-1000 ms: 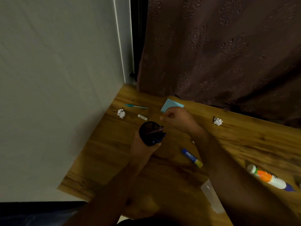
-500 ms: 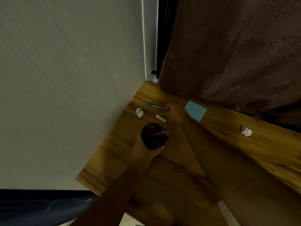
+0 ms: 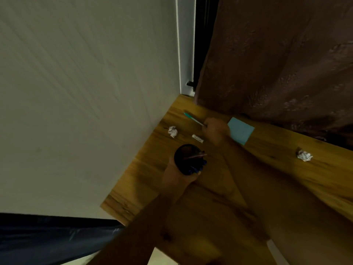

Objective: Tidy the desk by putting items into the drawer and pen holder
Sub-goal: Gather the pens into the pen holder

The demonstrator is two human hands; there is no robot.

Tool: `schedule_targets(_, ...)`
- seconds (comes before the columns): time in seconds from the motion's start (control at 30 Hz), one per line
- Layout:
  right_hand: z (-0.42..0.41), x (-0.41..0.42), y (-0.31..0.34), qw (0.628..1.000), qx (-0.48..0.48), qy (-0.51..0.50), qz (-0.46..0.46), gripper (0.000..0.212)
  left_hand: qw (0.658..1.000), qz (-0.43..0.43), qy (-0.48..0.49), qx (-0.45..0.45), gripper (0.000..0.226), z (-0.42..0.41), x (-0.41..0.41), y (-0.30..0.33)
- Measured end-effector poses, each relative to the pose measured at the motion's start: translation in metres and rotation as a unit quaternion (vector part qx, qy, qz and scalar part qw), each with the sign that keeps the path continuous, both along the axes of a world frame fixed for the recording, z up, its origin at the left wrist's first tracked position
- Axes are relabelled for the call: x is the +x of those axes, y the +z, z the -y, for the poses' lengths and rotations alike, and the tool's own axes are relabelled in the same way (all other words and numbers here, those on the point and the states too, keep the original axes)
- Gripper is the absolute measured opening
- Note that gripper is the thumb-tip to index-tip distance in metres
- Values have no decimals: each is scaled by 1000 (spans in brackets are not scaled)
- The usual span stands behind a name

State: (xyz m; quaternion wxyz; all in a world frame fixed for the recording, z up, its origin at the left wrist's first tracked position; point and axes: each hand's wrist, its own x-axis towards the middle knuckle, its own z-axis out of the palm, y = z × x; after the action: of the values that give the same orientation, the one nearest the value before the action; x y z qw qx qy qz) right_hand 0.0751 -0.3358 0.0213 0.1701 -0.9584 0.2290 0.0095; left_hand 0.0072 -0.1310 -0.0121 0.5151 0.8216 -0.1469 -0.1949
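Right hand [image 3: 215,130] fingers curled around near end of teal pen [image 3: 193,118] beyond black pen holder [image 3: 188,159], left hand [image 3: 177,174] gripping holder upright on wooden surface [image 3: 277,169], small eraser [image 3: 197,138] between holder and pen

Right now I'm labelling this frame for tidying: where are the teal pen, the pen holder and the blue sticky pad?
teal pen [image 3: 192,118], head view, mid-barrel.
pen holder [image 3: 186,165], head view, dark rim.
blue sticky pad [image 3: 241,131], head view, centre of top sheet.
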Motion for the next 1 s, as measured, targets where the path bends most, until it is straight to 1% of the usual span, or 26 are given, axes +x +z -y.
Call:
schedule_targets(0.07,3,-9,16,997,48,2,59,22,1000,7,-4,-12,73,-1,-2,1)
schedule_targets(0.13,8,-24,39,985,122,45,111,16,999,20,-3,-37,70,0,-1,0)
schedule_targets(0.17,9,-34,53,978,149,77,126,12,999,12,4,-38,70,2,-1,-1)
schedule_targets(0.2,9,-43,67,972,166,107,124,7,999,-12,17,-29,74,5,2,0)
schedule_targets(0.23,9,-54,79,970,171,141,104,3,999,-38,33,-12,84,8,2,0)
schedule_targets(0.27,6,-65,89,969,169,160,77,6,998,-46,45,2,91,9,3,-1)
schedule_targets(0.3,3,-74,96,971,158,170,55,9,998,-41,47,13,93,8,4,-6)
schedule_targets(0.37,-3,-87,99,978,120,171,26,9,999,-25,40,23,88,6,3,-10)
schedule_targets(0.47,-17,-101,91,986,79,148,14,5,999,-14,39,25,76,10,8,-11)
schedule_targets(0.53,-27,-104,82,989,63,130,16,7,998,-7,37,45,78,16,11,-11)
schedule_targets(0.6,-36,-107,74,992,26,123,20,13,998,10,39,48,85,19,6,-6)
schedule_targets(0.67,-41,-111,68,992,13,122,35,15,998,26,47,16,91,19,-3,-4)
schedule_targets(0.77,-40,-120,64,991,10,112,67,17,997,55,43,-38,92,21,-18,4)
schedule_targets(0.87,-31,-131,65,991,4,102,90,17,995,51,47,-72,92,30,-29,11)
schedule_targets(1.0,-7,-158,69,988,32,82,126,26,995,38,59,-73,92,51,-48,17)
